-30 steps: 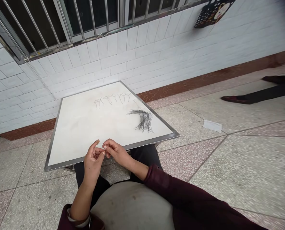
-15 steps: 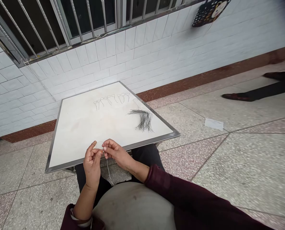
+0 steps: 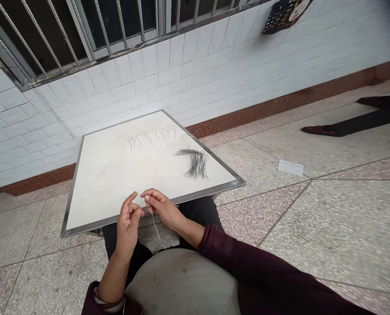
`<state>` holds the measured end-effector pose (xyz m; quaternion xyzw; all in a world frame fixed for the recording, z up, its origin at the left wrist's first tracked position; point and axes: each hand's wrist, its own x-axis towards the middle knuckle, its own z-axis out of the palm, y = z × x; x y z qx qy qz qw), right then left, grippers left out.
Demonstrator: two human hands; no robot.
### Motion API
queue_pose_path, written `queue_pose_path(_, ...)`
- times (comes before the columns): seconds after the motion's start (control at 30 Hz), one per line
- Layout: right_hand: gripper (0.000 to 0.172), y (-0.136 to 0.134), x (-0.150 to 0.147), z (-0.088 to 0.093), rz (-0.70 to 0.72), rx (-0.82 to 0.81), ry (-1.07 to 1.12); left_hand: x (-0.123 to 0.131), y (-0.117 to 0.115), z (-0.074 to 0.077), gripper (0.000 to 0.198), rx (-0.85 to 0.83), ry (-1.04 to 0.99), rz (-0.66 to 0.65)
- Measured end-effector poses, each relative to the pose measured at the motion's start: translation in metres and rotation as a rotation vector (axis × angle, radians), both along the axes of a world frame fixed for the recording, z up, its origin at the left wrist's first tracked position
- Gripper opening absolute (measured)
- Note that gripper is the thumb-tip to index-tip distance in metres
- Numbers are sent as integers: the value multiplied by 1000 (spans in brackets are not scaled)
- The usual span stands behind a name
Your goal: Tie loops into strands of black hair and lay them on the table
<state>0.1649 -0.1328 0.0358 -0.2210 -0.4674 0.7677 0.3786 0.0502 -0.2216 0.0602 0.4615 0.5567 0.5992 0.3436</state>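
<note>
Just over the near edge of the white-topped table (image 3: 106, 175), my left hand (image 3: 128, 223) pinches thumb to finger with its index finger raised. A thin, faint strand shows near its fingertips; its kind is too fine to make out. My right hand (image 3: 163, 210) is close beside it, thumb and index finger pinched on a white thread (image 3: 156, 227) that hangs down to my lap. Farther back lies a pile of thin dark wires (image 3: 197, 164). Several looped wires (image 3: 148, 135) with two tails each lie in a row to the left of it.
A tiled wall (image 3: 122, 83) with a barred window (image 3: 83, 35) rises behind the table. At the right, another person's leg and shoe (image 3: 326, 130) show on the floor. A white paper (image 3: 290, 167) lies there too. A dotted bag (image 3: 282, 17) hangs on the wall.
My hands have drawn slightly apart, the right one shifting a little to the right with the white thread. The wires on the table have not moved.
</note>
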Motion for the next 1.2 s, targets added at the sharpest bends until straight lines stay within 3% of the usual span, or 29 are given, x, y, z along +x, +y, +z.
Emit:
queue_pose_path(0.4, 29, 6, 5, -2, 14, 118, -77, 3, 5, -6, 53, -52, -233, -154)
queue_pose_path(0.63, 25, 9, 9, -3, -47, 155, -141, 1, 1, -1, 55, -120, -455, -194)
queue_pose_path(0.87, 24, 8, 7, -6, -81, 211, -188, -7, -4, 1, 55, -212, -400, -198)
queue_pose_path(1.03, 23, 28, 17, -8, -228, 174, -205, -15, -14, -6, 54, -251, -296, -149)
queue_pose_path(1.2, 25, 40, 33, -2, -390, 252, -273, -29, -21, -13, 54, -260, -343, 40)
